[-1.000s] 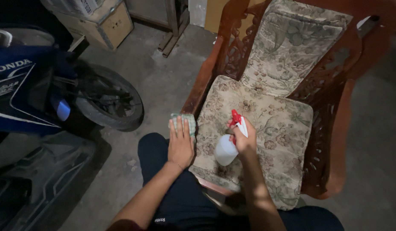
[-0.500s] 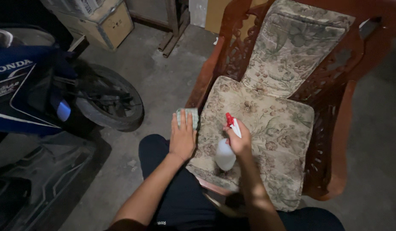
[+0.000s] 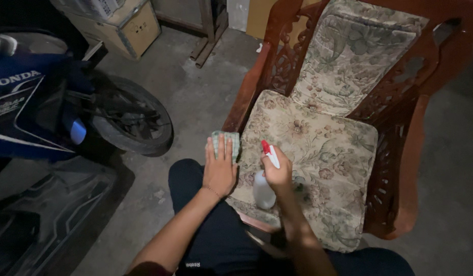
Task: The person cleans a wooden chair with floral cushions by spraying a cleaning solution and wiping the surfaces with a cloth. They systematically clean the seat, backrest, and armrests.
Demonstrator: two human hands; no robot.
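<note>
down low, the left hand (image 3: 219, 171) lies spread flat on a folded green checked cloth (image 3: 227, 140) at the floral seat cushion's (image 3: 318, 153) near corner; the right hand (image 3: 277, 174) is wrapped around a white red-triggered spray bottle (image 3: 263, 186) over that cushion.

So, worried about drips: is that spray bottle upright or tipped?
Roughly upright: the spray bottle has its red nozzle on top, base down by the seat cushion, held in the right hand.
</note>
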